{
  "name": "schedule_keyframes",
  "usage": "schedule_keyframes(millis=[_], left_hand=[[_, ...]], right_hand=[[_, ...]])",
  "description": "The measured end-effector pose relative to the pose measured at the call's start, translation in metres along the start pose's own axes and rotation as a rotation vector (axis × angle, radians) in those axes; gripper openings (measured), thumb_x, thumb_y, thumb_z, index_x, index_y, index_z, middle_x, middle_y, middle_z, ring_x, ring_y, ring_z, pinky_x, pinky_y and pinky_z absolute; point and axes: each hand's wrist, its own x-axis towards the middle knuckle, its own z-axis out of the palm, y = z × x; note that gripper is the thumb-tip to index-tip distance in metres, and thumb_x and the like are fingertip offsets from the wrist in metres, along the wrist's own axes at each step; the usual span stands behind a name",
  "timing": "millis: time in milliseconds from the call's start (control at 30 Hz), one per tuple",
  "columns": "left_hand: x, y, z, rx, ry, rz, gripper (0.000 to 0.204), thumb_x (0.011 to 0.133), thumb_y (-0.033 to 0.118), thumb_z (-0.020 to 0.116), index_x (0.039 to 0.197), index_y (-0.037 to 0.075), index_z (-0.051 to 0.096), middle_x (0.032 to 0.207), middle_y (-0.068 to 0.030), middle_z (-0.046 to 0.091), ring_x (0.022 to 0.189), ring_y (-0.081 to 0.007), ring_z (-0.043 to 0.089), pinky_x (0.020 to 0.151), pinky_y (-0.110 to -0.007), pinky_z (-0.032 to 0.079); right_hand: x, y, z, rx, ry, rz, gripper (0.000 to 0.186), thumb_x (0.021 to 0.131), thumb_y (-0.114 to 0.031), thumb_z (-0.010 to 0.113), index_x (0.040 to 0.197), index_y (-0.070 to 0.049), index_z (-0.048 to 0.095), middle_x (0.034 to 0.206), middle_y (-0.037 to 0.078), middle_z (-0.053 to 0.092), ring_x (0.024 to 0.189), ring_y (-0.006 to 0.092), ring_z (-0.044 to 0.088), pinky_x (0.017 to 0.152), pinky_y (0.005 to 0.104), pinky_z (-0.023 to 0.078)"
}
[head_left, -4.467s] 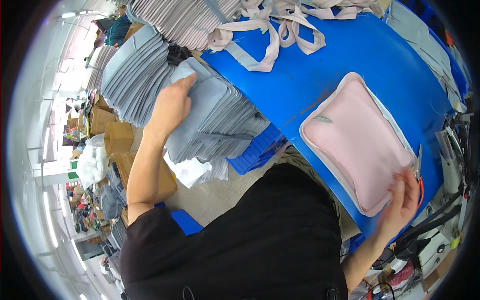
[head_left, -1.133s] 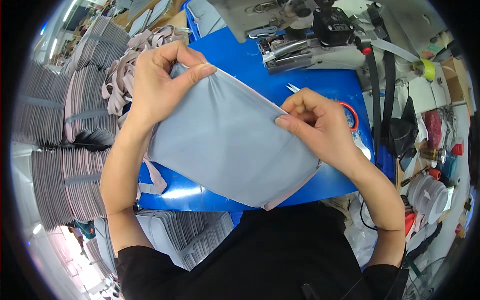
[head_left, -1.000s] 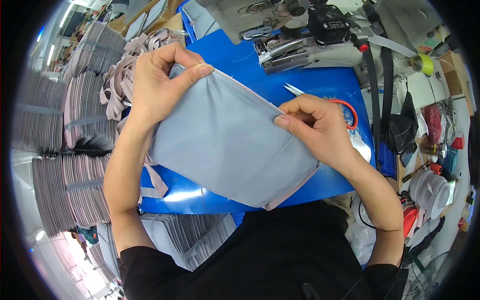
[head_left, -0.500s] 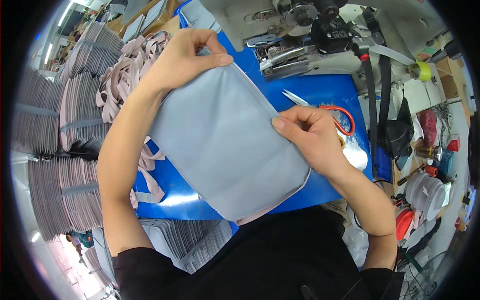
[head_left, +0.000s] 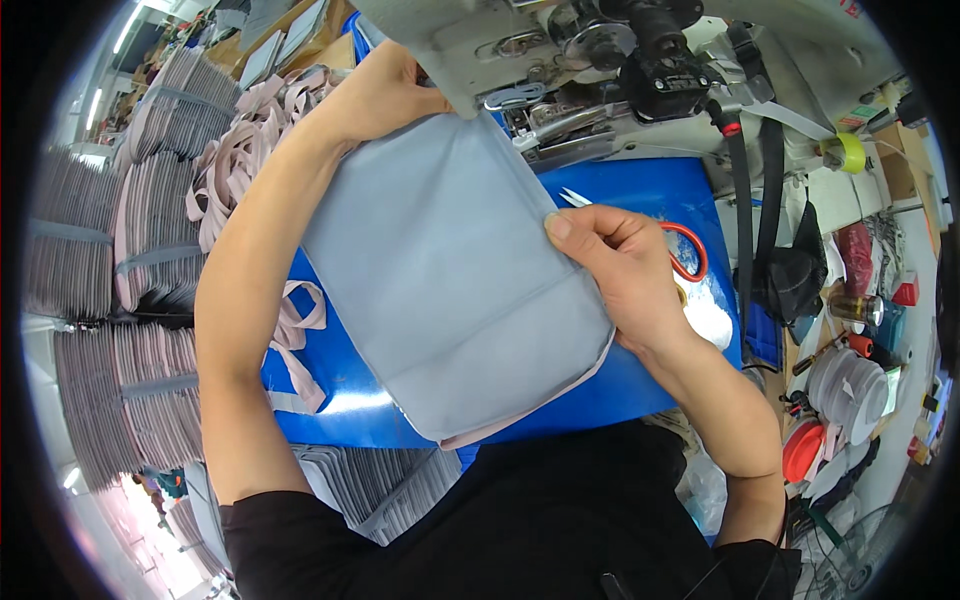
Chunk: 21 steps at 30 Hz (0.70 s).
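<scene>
A rounded rectangular grey-blue fabric piece (head_left: 440,280) with a pink underlayer at its edge lies slanted across the blue tabletop (head_left: 345,410). My left hand (head_left: 385,100) grips its upper corner beside the sewing machine's head (head_left: 570,50); some fingertips are hidden under the machine. My right hand (head_left: 625,260) pinches the right edge, thumb on top and fingers curled. Scissors with red handles (head_left: 695,250) lie just beyond my right hand, partly hidden by it.
Banded stacks of grey and pink pieces (head_left: 160,390) stand at the left, beside tangled pink straps (head_left: 230,170). More grey pieces (head_left: 380,480) sit below the table edge. A cluttered shelf with spools (head_left: 840,390) is at the right; dark straps (head_left: 770,230) hang from the machine.
Since a second ago, my left hand has moved up and away toward the machine and the fabric has turned more lengthwise. Earlier, a pink pad lay on the table and my left hand was on a stack.
</scene>
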Motion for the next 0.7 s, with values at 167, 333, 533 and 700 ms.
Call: schedule_keyframes(millis=[167, 333, 533, 700], left_hand=[[0.025, -0.01, -0.004, 0.097, 0.006, 0.15, 0.04, 0.087, 0.009, 0.08, 0.125, 0.002, 0.07, 0.119, -0.0077, 0.075, 0.105, -0.0195, 0.07, 0.09, -0.035, 0.056], [0.033, -0.001, -0.009, 0.198, 0.028, 0.149, 0.04, 0.086, 0.013, 0.08, 0.125, 0.004, 0.07, 0.125, -0.011, 0.073, 0.111, -0.0241, 0.07, 0.092, -0.038, 0.056], [-0.03, 0.034, 0.03, 0.549, 0.467, 0.007, 0.043, 0.083, 0.017, 0.082, 0.123, 0.005, 0.071, 0.134, -0.016, 0.069, 0.119, -0.0319, 0.068, 0.096, -0.043, 0.055], [-0.122, 0.113, 0.109, 0.499, 0.315, 0.047, 0.065, 0.066, 0.012, 0.09, 0.128, 0.007, 0.069, 0.146, -0.0212, 0.059, 0.133, -0.0397, 0.059, 0.107, -0.047, 0.051]], right_hand=[[0.01, -0.004, 0.005, -0.014, 0.077, 0.003, 0.03, 0.098, -0.022, 0.076, 0.105, 0.007, 0.077, 0.088, 0.006, 0.074, 0.075, 0.0081, 0.064, 0.068, 0.0248, 0.053], [0.023, 0.002, 0.007, 0.073, 0.056, -0.062, 0.031, 0.098, -0.02, 0.076, 0.11, 0.009, 0.075, 0.092, 0.008, 0.074, 0.078, 0.009, 0.065, 0.07, 0.0252, 0.053], [0.017, 0.0, 0.007, 0.132, 0.028, -0.046, 0.032, 0.098, -0.018, 0.076, 0.114, 0.01, 0.073, 0.095, 0.008, 0.074, 0.08, 0.0089, 0.065, 0.072, 0.0247, 0.053], [0.033, 0.009, 0.0, 0.119, 0.003, -0.08, 0.03, 0.097, -0.016, 0.076, 0.114, 0.009, 0.074, 0.096, 0.009, 0.075, 0.083, 0.0102, 0.067, 0.073, 0.0257, 0.054]])
